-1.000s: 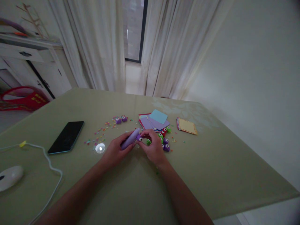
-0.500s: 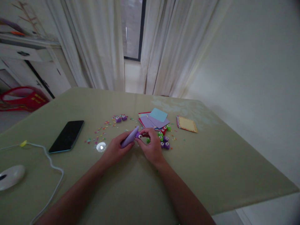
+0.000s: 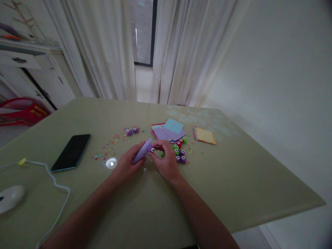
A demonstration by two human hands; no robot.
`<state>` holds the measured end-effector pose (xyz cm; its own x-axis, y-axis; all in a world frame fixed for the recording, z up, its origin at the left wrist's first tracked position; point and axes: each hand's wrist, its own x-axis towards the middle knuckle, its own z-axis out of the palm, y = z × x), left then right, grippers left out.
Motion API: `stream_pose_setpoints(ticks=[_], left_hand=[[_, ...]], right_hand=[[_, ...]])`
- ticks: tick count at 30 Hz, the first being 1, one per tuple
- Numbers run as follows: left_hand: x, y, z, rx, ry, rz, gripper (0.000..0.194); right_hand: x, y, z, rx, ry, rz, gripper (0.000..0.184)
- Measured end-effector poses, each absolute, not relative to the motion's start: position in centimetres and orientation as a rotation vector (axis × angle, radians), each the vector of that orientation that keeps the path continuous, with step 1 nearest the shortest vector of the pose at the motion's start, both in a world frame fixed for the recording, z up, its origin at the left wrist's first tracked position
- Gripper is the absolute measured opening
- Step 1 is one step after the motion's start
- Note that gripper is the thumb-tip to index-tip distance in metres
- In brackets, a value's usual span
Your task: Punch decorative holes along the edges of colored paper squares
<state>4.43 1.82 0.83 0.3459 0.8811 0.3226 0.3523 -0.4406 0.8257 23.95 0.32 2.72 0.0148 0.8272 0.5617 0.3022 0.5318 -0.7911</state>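
Observation:
My left hand (image 3: 128, 162) is closed around a lavender, flat, rounded object (image 3: 141, 153), held tilted above the table; its kind is unclear. My right hand (image 3: 166, 160) pinches a small purple figure with big white eyes (image 3: 151, 148) against the upper right edge of the lavender object. Just behind the right hand sit several more big-eyed figures in green, red and purple (image 3: 183, 159). One green figure (image 3: 162, 154) shows partly between the right fingers. Two purple figures (image 3: 129, 132) stand farther back to the left.
Colourful confetti bits (image 3: 112, 142) lie scattered around a shiny round disc (image 3: 111, 163). Coloured paper cards (image 3: 174, 126) and a bordered note stack (image 3: 204, 135) lie behind. Leftward are a black phone (image 3: 71, 152), a white cable (image 3: 58, 186) and a white rounded device (image 3: 11, 199).
The view has shifted slightly. The lavender object is turned a little, showing more of its broad face. Both hands keep their hold, with the purple figure still against it.

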Motion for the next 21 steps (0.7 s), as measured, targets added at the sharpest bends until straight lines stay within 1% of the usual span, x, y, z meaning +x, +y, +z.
stream_pose_setpoints(ticks=[8, 17, 21], left_hand=[[4.0, 1.9, -0.4, 2.179, 1.168, 1.034, 0.069], [3.9, 1.6, -1.1, 2.540, 1.202, 0.897, 0.078], [3.9, 1.6, -1.3, 2.609, 1.205, 0.866, 0.081]], right_hand=[[23.9, 0.3, 2.7, -0.993, -1.495, 0.554, 0.026], [23.6, 0.4, 2.4, -1.000, -1.505, 0.535, 0.023], [23.4, 0.4, 2.2, -1.056, -1.479, 0.601, 0.023]])
